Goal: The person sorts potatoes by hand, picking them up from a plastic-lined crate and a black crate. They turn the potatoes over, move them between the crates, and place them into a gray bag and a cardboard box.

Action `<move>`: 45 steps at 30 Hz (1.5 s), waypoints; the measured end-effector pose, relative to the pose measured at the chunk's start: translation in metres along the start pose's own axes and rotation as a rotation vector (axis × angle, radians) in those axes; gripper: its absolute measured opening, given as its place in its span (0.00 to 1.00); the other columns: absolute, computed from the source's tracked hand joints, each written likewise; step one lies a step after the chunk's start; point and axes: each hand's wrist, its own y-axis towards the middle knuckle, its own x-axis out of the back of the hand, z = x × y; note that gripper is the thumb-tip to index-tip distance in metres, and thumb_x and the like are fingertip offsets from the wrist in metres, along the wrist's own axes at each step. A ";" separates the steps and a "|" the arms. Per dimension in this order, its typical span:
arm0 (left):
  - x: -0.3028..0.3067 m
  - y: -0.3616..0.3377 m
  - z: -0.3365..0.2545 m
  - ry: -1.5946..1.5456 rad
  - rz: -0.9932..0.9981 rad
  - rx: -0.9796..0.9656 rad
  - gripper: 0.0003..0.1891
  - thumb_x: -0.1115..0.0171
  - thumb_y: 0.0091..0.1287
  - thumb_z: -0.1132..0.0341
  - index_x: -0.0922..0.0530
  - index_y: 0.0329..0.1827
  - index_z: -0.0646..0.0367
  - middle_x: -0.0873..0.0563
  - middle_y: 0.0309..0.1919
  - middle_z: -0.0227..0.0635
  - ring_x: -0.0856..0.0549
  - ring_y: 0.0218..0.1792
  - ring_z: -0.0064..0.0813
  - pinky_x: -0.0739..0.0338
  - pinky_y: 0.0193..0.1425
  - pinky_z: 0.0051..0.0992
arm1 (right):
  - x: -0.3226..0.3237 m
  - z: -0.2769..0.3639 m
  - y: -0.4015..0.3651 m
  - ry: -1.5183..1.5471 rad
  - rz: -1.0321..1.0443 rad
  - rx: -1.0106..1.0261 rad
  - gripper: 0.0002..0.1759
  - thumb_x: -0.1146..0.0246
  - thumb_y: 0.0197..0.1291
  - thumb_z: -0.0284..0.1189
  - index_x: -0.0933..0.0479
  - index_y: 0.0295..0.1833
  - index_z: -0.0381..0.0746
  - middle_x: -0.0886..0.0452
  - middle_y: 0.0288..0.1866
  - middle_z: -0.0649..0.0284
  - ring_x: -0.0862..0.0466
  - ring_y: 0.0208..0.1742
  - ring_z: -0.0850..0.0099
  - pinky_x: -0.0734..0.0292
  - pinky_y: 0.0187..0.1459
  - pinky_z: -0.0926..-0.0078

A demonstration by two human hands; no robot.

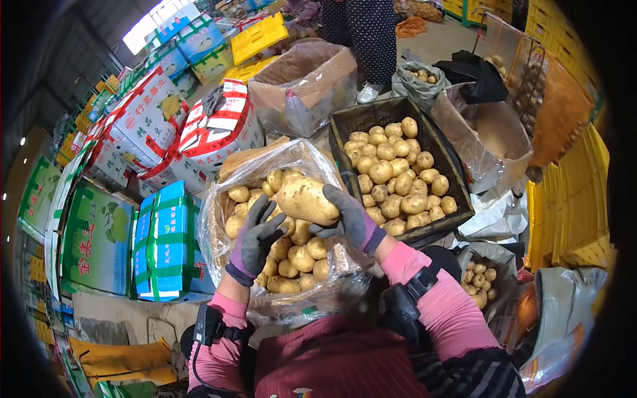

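Note:
A large pale potato (306,200) is held up above the plastic-lined box (211,222) in front of me. My right hand (345,215), in a grey and purple glove, grips its right end. My left hand (257,235), gloved alike, is just left of the potato with fingers spread, and holds nothing. Loose potatoes (292,262) fill much of the box beneath both hands. To the right, a dark crate (415,235) with a black liner contains many more potatoes (398,169).
Blue and green cartons (169,242) stand on the left, with white and red cartons (147,116) behind. An open plastic-lined carton (302,86) is ahead, near a standing person in dotted trousers (371,40). A small sack of potatoes (479,282) and yellow crates (570,199) are on the right.

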 end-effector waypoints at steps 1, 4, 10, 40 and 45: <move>-0.008 -0.001 -0.005 0.085 0.014 -0.021 0.39 0.42 0.67 0.68 0.42 0.84 0.55 0.29 0.76 0.42 0.26 0.75 0.40 0.27 0.76 0.41 | -0.005 -0.006 0.002 0.024 -0.045 0.040 0.37 0.41 0.75 0.54 0.34 0.76 0.37 0.14 0.56 0.54 0.09 0.42 0.66 0.10 0.30 0.76; -0.021 -0.002 -0.010 0.063 0.191 -0.039 0.44 0.42 0.63 0.70 0.45 0.86 0.56 0.31 0.77 0.42 0.28 0.76 0.41 0.30 0.78 0.41 | -0.022 -0.002 -0.010 -0.044 -0.038 0.005 0.42 0.44 0.74 0.60 0.37 0.81 0.42 0.13 0.54 0.59 0.11 0.37 0.71 0.14 0.34 0.79; -0.015 0.002 -0.003 0.167 0.165 -0.085 0.45 0.36 0.65 0.76 0.46 0.86 0.60 0.28 0.74 0.40 0.26 0.72 0.30 0.26 0.73 0.28 | 0.009 -0.012 0.012 -0.533 -0.065 0.318 0.31 0.47 0.80 0.51 0.27 0.75 0.42 0.17 0.63 0.58 0.16 0.59 0.72 0.17 0.57 0.74; -0.035 -0.012 0.004 0.239 -0.048 -0.217 0.37 0.38 0.73 0.49 0.35 0.80 0.58 0.21 0.68 0.42 0.19 0.66 0.36 0.18 0.64 0.36 | 0.014 -0.005 -0.019 0.029 0.266 0.003 0.35 0.46 0.79 0.51 0.41 0.82 0.45 0.26 0.72 0.56 0.15 0.63 0.60 0.11 0.56 0.57; -0.050 -0.011 -0.011 0.286 0.115 -0.318 0.43 0.31 0.70 0.63 0.43 0.84 0.64 0.27 0.74 0.46 0.25 0.72 0.36 0.29 0.75 0.33 | 0.021 -0.024 -0.012 -0.138 0.225 0.150 0.36 0.48 0.80 0.53 0.43 0.82 0.46 0.28 0.74 0.53 0.16 0.65 0.54 0.10 0.55 0.52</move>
